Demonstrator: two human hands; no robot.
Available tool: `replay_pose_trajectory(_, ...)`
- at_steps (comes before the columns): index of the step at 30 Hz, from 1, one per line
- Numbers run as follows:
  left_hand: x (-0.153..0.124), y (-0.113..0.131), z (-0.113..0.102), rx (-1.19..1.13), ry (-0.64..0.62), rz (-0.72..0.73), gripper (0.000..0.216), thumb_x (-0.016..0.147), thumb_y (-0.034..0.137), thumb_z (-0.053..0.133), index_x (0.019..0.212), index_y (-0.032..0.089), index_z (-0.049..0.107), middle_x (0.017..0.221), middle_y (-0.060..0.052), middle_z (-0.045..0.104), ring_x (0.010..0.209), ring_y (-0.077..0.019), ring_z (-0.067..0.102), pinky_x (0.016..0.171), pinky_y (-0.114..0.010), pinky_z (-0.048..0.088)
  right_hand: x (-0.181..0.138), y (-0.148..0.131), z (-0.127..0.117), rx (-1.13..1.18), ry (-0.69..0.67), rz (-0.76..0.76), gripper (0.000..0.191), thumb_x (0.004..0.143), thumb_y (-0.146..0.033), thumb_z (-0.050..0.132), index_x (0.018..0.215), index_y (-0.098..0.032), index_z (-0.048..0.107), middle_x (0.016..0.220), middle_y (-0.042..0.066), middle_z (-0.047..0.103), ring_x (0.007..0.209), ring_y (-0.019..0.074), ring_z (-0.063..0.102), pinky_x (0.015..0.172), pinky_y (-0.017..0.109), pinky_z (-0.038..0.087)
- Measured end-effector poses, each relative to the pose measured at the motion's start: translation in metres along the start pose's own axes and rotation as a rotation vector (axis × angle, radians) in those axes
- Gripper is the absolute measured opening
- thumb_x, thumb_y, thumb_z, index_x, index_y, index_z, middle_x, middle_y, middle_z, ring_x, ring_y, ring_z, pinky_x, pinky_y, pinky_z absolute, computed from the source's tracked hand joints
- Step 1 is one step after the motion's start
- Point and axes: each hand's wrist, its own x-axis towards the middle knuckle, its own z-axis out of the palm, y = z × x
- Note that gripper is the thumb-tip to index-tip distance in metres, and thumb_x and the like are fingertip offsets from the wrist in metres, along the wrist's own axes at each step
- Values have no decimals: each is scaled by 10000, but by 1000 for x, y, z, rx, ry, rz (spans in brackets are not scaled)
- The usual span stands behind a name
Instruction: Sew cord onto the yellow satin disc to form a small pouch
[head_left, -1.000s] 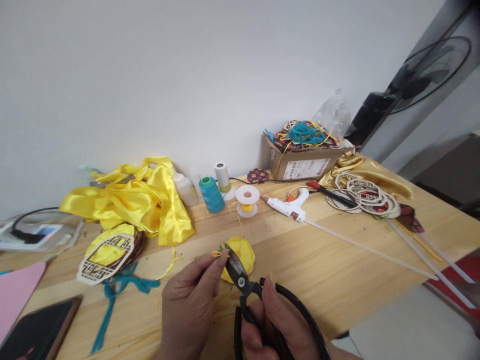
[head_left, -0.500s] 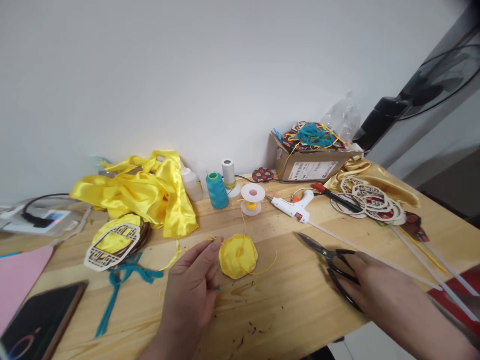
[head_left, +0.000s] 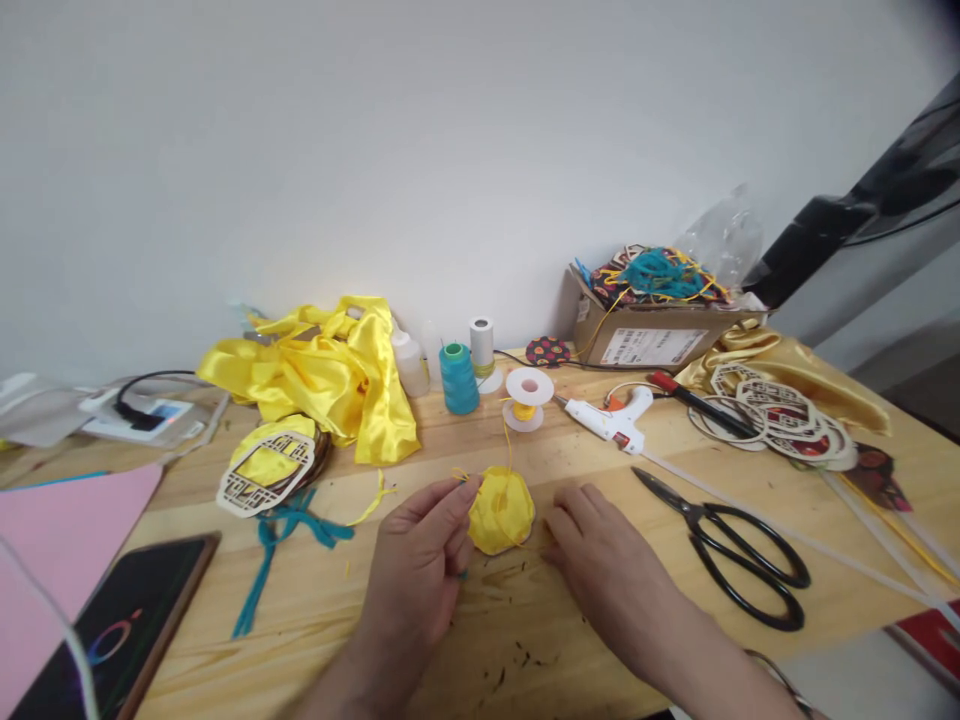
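Observation:
My left hand (head_left: 421, 548) is closed in a pinch, with a thin yellow cord (head_left: 460, 475) poking out above the fingertips. A bit of teal shows beneath that hand. Against its fingers lies a round yellow satin piece (head_left: 501, 510), crossed by yellow cord that leads back to a white spool (head_left: 529, 387). My right hand (head_left: 592, 545) is just right of the satin piece, its fingers curled together near the cord's loose run; what they hold, if anything, is hidden. Black-handled scissors (head_left: 697, 515) lie on the table, apart from the right hand.
Behind are a teal thread cone (head_left: 459, 380), yellow satin (head_left: 300, 370), a white glue gun (head_left: 611, 418) and a cardboard box (head_left: 652, 335). Wooden cutouts (head_left: 795, 420) lie right; more cutouts (head_left: 270, 470), teal cords (head_left: 259, 580) and a phone (head_left: 124, 620) are at left.
My right hand has let go of the scissors, leaving them on the table, and moved left to the yellow satin piece. The left hand keeps its pinch. The view has shifted slightly.

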Motion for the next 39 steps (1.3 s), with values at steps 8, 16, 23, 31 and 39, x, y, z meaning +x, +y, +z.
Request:
replay_pose_trajectory(8,-2,-1,2,10,-20,-21,156,618,218,756,614,121,633,400,119,286,360,-13,185,336,-158,144,12,55,-38,-360,78,299,168,738,-9,506,799,-109,626,808,126,599,769,266,547,667,389,460)
replay_pose_trajectory(16,-9,12,16,-6,-51,-111,212,636,226,747,572,147,561,405,125,257,356,-15,152,335,-162,126,47,4,-64,936,104,246,131,802,-250,548,811,-158,641,672,15,660,607,135,608,545,240,483)
replay_pose_trajectory(23,5,18,16,-159,-67,-238,226,644,214,739,624,154,521,429,133,228,377,-21,111,335,-150,99,68,-6,-33,592,418,-246,174,804,-170,577,976,-170,607,916,63,627,848,170,558,748,321,468)
replay_pose_trajectory(31,17,2,7,-268,-36,-360,312,645,179,695,548,182,398,415,129,235,349,-18,137,329,-156,95,64,7,-14,159,526,-465,170,850,-146,517,1002,-123,588,859,73,645,813,187,539,702,354,425)
replay_pose_trajectory(39,15,-2,4,-269,-23,-365,308,660,177,677,554,185,388,399,126,255,335,-18,172,328,-148,113,56,5,-10,75,542,-534,226,865,-99,420,993,-80,605,875,111,654,810,206,554,692,367,433)
